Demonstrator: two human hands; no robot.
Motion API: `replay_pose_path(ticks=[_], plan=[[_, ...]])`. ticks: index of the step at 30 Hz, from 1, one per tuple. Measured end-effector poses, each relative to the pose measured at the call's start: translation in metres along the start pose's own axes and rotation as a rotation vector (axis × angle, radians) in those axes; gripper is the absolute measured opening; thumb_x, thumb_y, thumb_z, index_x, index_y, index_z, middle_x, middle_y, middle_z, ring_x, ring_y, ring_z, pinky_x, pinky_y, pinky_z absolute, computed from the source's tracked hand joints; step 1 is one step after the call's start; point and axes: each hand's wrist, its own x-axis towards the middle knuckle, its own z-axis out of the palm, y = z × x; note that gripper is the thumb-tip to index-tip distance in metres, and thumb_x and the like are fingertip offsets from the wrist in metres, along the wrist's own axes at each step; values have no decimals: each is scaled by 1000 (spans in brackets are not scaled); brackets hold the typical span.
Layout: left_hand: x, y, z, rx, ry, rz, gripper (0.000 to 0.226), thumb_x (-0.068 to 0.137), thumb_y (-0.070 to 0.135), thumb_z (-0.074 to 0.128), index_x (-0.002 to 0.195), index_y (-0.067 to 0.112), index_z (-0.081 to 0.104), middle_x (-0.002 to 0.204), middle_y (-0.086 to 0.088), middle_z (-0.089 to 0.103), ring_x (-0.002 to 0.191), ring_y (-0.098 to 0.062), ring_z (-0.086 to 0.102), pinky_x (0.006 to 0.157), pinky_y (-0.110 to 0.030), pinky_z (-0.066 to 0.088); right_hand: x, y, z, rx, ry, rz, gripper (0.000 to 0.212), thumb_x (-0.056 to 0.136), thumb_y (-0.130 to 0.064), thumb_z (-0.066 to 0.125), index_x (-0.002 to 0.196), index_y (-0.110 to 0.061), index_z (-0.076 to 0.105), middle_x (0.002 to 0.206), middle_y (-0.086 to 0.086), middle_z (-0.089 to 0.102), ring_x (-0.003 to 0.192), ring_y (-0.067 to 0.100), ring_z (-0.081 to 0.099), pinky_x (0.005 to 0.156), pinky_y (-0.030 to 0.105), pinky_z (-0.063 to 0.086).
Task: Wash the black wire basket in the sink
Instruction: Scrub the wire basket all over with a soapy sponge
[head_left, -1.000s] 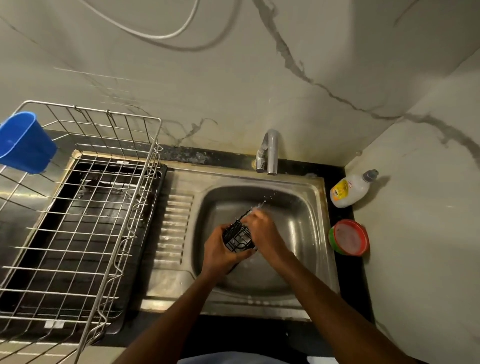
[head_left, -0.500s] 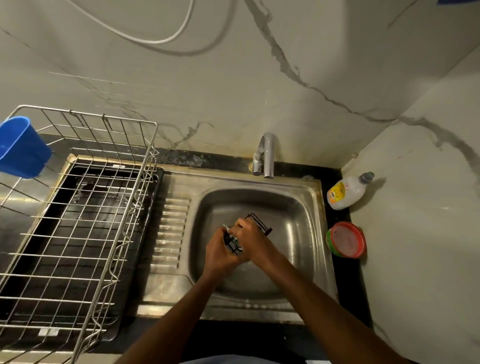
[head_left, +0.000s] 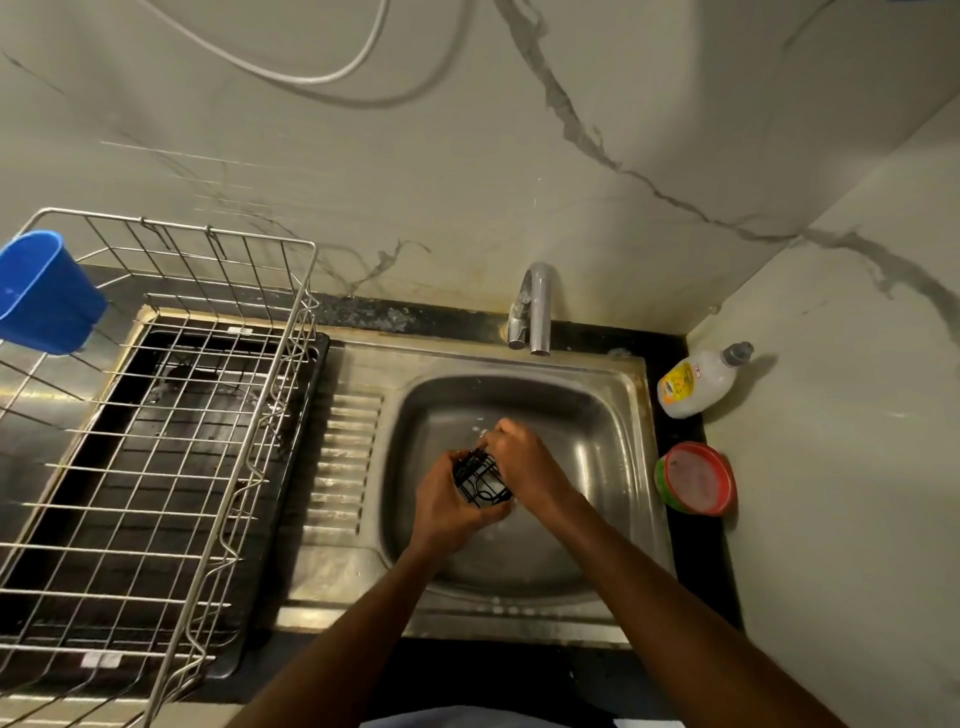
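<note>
Since half a second ago you have turned the black wire basket (head_left: 480, 479) in your hands: its open frame, which stuck out past your right knuckles toward the faucet, now sits between your two palms, and your right hand has slid up onto its far edge.

Taking the sink (head_left: 613, 415) as your landmark: well to its left, the wire dish rack (head_left: 156, 441) stands over a black tray (head_left: 130, 519), with a blue cup (head_left: 44, 293) hung on the rack's far-left rim. Just beside the basin's left wall runs the ribbed drainboard (head_left: 343, 462).

Over the middle of the basin, your left hand (head_left: 447, 506) is curled around the basket from below and the left, fingers closed on its wires. Your right hand (head_left: 524, 462) is closed over the basket's right and upper side, fingertips pinching near the top. The basket is held clear of the basin floor; something pale shows through its wires, though you cannot tell what.

Behind the basin the faucet (head_left: 537, 312) points down into it. To the sink's right, on the black counter, a dish soap bottle (head_left: 698, 382) lies tipped toward the corner, and nearer you sits a red-lidded green tub (head_left: 696, 478).
</note>
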Motion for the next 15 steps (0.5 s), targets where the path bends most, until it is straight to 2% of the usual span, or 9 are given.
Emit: replay_pose_path(ticks=[2,4,8,11,15], plan=[[0,1,0,5,-6,-1,82,51,49,101,118,33,58,106,19,70,100,12,66,81,-10,53,10,13,-12,12,70,144,21,98,-11,50,108,-9,68,108,10,59,100,27,56,79,25,38],[1,-1,0,11,-5,-10,83,50,50,101,119,32,59,106,19,70,99,12,65,81,-10,53,20,25,-26,60,87,243,19,96,-10,59,109,-8,74,105,12,65,95,27,62,84,32,50],[5,-3,-2,6,3,-33,85,51,49,101,122,23,62,108,15,72,99,11,66,81,-9,53,3,22,-35,15,-55,177,17,96,-15,65,109,-9,73,103,10,64,94,25,63,81,34,51],[6,-5,-2,-6,-1,-38,88,51,50,101,125,22,61,112,14,72,101,13,65,82,-8,52,-29,29,-31,-65,-57,217,14,94,-9,66,107,-14,71,104,5,63,97,21,61,79,31,51],[3,-7,6,23,-8,-34,91,48,58,98,126,29,59,113,15,71,103,6,67,86,-16,56,-29,32,-33,-26,21,276,8,97,-14,62,101,-16,69,101,1,60,89,16,59,77,34,55]])
